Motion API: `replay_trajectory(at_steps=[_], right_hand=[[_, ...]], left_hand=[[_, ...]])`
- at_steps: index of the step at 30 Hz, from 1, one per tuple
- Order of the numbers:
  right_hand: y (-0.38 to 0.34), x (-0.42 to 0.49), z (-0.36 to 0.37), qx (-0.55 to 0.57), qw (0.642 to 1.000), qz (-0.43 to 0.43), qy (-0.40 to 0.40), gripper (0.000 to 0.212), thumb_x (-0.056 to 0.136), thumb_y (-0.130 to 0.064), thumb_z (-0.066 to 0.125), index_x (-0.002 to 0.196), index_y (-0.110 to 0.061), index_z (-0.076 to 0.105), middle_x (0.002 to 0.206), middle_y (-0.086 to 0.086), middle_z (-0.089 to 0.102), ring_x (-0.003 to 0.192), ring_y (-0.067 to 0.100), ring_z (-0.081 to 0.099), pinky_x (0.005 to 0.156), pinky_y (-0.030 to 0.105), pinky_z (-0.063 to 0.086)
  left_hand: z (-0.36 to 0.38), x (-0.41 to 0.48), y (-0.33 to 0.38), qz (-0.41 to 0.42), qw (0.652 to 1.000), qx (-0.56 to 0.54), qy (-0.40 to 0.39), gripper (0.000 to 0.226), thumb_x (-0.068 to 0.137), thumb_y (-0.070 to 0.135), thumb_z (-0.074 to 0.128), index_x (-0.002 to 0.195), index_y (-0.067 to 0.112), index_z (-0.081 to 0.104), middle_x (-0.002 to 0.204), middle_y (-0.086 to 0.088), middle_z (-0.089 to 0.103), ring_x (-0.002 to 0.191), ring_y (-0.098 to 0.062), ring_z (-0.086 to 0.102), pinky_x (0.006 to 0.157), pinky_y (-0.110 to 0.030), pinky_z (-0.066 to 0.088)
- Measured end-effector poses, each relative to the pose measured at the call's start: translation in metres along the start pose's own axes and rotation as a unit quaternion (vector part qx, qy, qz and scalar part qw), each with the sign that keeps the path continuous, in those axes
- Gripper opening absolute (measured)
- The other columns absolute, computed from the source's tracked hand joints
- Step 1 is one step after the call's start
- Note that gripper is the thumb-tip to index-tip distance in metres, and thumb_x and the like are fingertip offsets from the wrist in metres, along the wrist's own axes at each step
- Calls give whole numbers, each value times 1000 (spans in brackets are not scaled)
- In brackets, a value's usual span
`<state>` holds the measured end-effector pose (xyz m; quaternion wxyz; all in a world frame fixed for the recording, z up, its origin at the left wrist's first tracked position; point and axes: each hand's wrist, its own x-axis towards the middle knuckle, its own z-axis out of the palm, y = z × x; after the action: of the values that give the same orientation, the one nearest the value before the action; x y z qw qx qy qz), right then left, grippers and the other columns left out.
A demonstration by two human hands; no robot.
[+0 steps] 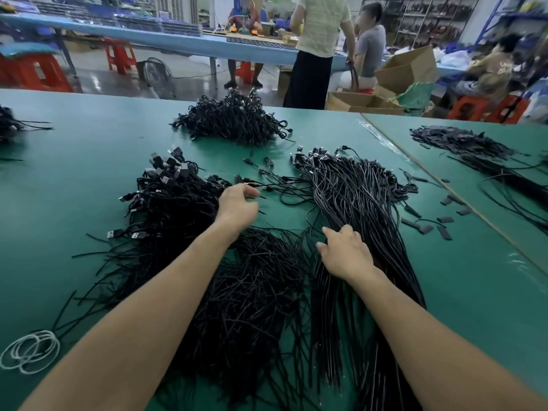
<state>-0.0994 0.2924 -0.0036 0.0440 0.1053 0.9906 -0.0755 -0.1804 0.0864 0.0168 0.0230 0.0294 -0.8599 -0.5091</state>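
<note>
Green table in a busy workshop, heaped with black wire. Its landmark is the long bundle of straight cables that runs toward the far edge.

Beyond the bundle, past the table, an open cardboard box sits tilted; its contents cannot be made out.

The right hand lies palm-down on the bundle's near half, thumb spread, fingers curled into the top strands and gripping them. The left hand reaches out left of the bundle, fingers bent down onto the loose cables there; whether they pinch one cannot be told.

Further left of the bundle lies a pile with USB plugs, and a tangled heap crowds the space between both forearms. Short black sleeves are scattered right of the bundle.
</note>
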Motion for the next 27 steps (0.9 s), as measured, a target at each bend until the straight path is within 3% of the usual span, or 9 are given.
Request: replay_trajectory(at_steps=[3,5,10,13,15,18,21,24,27], right_hand=[[-7,5,-2,86,994,39,55,33,103,-37,48,129,-20,60,131,12,47,118,30,47,98,41,44],[-9,2,-7,111,988,23,104,28,101,-37,51,117,-20,66,122,8,51,115,29,47,96,41,42],[-29,-24,-33,365,921,-114,67,13,101,-19,53,90,-19,59,74,-3,61,70,16,57,69,35,45],[-43,-54,-49,361,906,-214,57,23,97,-21,60,76,-30,60,59,-14,56,55,2,47,59,25,42],[-43,-73,-56,372,888,-264,64,27,95,-31,63,68,-28,62,54,-14,51,50,2,42,53,18,35],[-27,-86,-64,385,874,-277,107,39,93,-40,63,61,-19,59,51,-13,47,46,3,40,46,17,33],[-2,-77,-63,386,886,-181,182,44,96,-35,61,57,-20,48,47,-14,46,41,3,39,41,14,34],[23,-60,-60,335,908,-79,239,49,98,-38,57,58,-13,44,47,-9,41,42,6,36,43,18,31],[35,-53,-60,207,963,-51,164,41,99,-43,54,72,-13,61,59,-2,57,56,14,54,54,29,41]], left_hand=[[2,-22,-1,57,997,35,-23,33,87,-6,53,94,23,67,104,-1,65,86,-10,57,65,-11,41],[4,-33,0,115,991,62,-15,32,86,-6,57,95,22,69,102,0,63,92,-14,57,78,-18,44],[20,-52,10,237,957,107,-127,66,82,8,71,139,35,51,122,-5,53,115,-21,44,103,-34,35],[33,-51,17,258,955,69,-133,51,89,8,65,136,27,57,126,-4,52,124,-21,43,107,-33,29],[32,-50,19,236,968,20,-81,20,100,20,56,113,17,70,115,-2,57,115,-19,50,103,-36,39],[16,-43,16,173,982,-70,0,37,107,28,40,84,10,63,86,-1,58,76,-8,53,69,-30,44],[-15,-37,12,164,972,-116,122,37,105,31,44,77,11,56,67,-5,55,44,0,43,42,-14,32],[-45,-44,5,250,943,-23,220,41,96,31,65,66,16,41,58,-1,43,50,-17,42,49,-32,38],[-65,-62,2,313,923,113,194,49,88,40,72,62,21,36,51,8,38,46,-11,36,49,-29,37]])
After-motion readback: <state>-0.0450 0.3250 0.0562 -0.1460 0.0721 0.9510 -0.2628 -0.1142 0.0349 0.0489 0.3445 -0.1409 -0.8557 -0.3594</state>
